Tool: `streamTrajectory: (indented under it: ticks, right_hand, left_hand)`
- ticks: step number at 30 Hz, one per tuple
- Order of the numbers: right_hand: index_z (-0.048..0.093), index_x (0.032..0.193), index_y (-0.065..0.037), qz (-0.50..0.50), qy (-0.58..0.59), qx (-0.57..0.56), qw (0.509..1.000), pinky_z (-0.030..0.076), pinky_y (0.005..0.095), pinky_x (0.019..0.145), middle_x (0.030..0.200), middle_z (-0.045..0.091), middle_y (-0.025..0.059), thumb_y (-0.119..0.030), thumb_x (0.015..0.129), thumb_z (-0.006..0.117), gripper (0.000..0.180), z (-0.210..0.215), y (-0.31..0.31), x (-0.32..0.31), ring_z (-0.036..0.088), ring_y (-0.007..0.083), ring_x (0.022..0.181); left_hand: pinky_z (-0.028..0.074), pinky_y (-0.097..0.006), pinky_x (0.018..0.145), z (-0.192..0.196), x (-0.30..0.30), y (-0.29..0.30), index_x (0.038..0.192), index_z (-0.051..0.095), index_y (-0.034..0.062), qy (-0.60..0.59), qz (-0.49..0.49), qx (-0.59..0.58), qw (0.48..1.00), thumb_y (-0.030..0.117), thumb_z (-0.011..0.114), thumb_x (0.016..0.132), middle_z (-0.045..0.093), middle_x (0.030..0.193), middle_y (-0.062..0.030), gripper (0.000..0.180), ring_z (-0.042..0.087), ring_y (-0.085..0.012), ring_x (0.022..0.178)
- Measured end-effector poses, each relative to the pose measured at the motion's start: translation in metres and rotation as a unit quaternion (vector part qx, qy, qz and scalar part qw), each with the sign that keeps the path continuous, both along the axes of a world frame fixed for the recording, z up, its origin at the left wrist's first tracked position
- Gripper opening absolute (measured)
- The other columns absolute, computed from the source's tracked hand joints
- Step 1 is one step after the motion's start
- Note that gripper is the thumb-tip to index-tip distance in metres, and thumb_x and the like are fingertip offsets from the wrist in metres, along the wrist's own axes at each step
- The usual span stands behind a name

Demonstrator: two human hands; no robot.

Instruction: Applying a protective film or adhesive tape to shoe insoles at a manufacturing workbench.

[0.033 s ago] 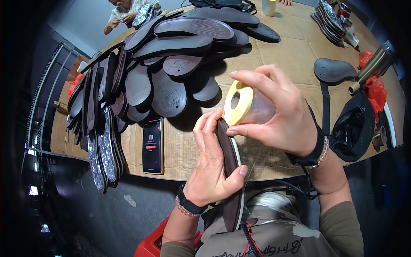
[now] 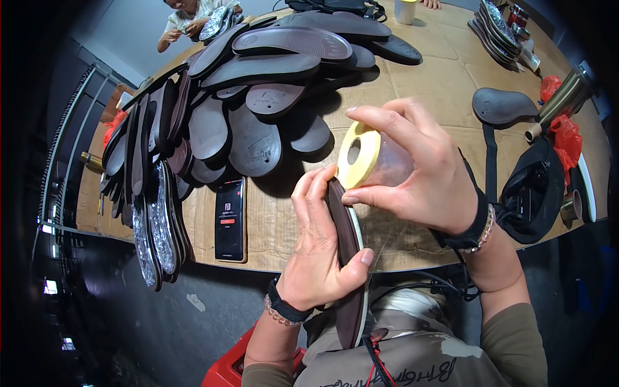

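Observation:
My left hand (image 2: pixel 319 248) grips a dark brown shoe insole (image 2: pixel 345 226) that stands on edge, its lower end pointing toward my lap. My right hand (image 2: pixel 419 171) holds a pale yellow roll of tape or stickers (image 2: pixel 356 155) just above the insole's top end, thumb and fingers pinched at the roll's edge. The two hands touch near the insole's tip. A transparent film hangs below the right hand.
A big heap of dark insoles (image 2: pixel 258 84) covers the cardboard-topped table (image 2: pixel 425 84). A phone (image 2: pixel 230 218) lies near the front edge. A black bag (image 2: pixel 532 190) sits at right, with a single insole (image 2: pixel 503 106) behind it. Another person (image 2: pixel 190 16) works at the far side.

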State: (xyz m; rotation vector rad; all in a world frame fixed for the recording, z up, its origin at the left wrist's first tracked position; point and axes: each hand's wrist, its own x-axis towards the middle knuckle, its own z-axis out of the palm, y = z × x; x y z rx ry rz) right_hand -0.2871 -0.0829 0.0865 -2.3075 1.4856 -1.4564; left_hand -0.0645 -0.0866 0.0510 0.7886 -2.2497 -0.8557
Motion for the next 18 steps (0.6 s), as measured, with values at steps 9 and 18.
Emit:
streamTrajectory:
  ticks: [9,18]
  right_hand:
    - [0.056,0.147,-0.005,0.068,0.001,0.011,0.998,0.055,0.0394,0.098,0.128,0.07,0.0178,-0.038,0.065,0.101,0.1,0.018,0.002,-0.011,0.071,0.0346,0.115]
    - [0.054,0.145,0.009,-0.022,-0.025,-0.211,0.977,0.059,0.0344,0.097,0.146,0.06,0.0213,-0.059,0.077,0.091,0.103,0.095,0.07,0.007,0.071,0.025,0.115]
  left_hand:
    - [0.024,-0.057,0.125,0.03,0.004,0.01,0.161,0.004,-0.0154,-0.021,-0.012,-0.053,0.998,0.051,0.074,0.077,0.02,0.158,-0.0395,0.128,0.023,-0.0526,0.15]
    - [0.03,-0.052,0.125,0.128,0.014,0.056,0.166,0.015,-0.0082,-0.012,-0.023,-0.263,0.964,0.07,0.095,0.056,0.036,0.161,-0.0277,0.156,0.038,-0.0407,0.15]
